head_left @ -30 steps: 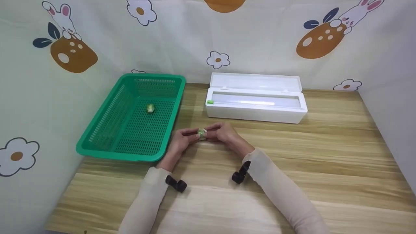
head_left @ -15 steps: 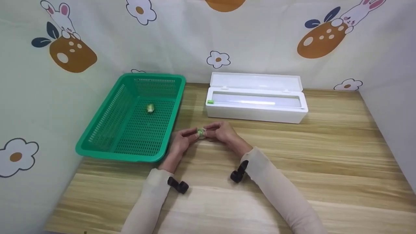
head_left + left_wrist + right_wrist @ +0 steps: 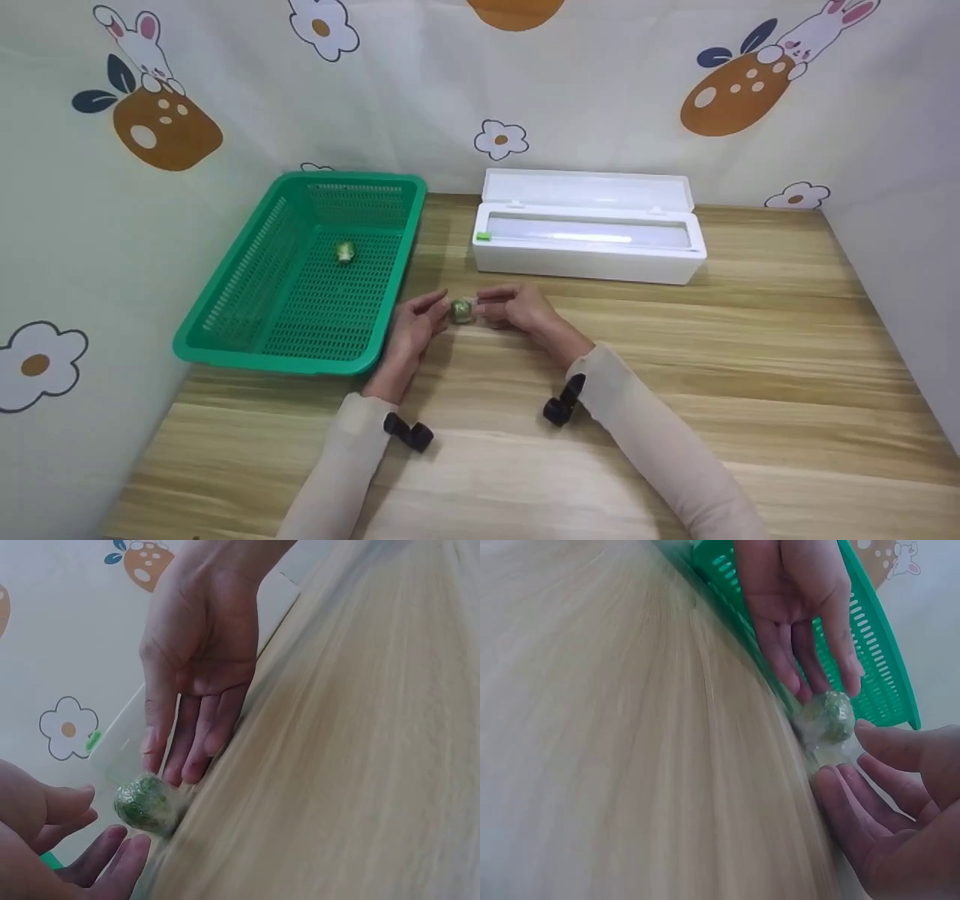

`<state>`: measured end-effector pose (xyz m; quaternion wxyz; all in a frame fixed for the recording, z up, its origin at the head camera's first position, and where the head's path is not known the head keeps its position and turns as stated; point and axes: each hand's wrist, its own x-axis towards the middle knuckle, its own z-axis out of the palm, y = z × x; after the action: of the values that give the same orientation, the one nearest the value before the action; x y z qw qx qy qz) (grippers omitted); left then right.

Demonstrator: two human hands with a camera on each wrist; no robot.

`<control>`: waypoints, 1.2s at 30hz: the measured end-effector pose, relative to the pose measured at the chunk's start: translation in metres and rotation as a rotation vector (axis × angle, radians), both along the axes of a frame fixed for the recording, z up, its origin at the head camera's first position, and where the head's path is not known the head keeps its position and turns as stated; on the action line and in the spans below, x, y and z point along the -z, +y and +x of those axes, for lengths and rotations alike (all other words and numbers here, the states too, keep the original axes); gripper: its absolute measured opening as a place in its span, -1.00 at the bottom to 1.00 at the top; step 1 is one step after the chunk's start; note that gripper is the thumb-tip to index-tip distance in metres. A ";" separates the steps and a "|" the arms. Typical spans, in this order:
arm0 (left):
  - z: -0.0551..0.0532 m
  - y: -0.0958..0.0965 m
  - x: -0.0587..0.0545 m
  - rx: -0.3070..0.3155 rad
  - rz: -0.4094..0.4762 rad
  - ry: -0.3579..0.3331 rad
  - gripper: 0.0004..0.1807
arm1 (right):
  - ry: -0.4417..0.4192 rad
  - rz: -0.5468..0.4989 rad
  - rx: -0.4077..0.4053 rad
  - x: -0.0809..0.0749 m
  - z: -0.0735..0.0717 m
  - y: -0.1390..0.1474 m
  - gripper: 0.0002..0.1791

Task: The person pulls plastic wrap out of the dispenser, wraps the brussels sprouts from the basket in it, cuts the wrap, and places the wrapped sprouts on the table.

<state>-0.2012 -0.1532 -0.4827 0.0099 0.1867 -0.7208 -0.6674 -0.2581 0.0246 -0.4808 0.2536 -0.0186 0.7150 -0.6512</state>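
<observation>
both the left hand (image 3: 415, 330) and right hand (image 3: 523, 307) have loosened from a pinch to a relaxed spread, leaving the film-wrapped green item (image 3: 461, 310) between them, probably sealed enough to hold unaided, seemingly resting on the bench (image 3: 480, 397) near the basket (image 3: 285, 363).

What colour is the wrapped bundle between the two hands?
Green, paler on one side; the wrapped bundle shows best in the left wrist view.

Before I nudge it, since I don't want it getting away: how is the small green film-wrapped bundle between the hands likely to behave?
The green film-wrapped bundle may roll, since it looks rounded. Its shiny clear film could feel slippery. Where that film bunches at one side, it might drag, making any roll uneven.
</observation>
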 end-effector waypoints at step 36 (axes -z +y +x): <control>-0.030 0.047 -0.053 0.180 -0.025 0.092 -0.64 | 0.414 0.317 0.050 -0.060 -0.017 0.130 -0.60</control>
<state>-0.2316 -0.1060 -0.4296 -0.0147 0.0900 -0.7416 -0.6646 -0.2753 0.1545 -0.4210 0.0851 -0.0938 0.8451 -0.5195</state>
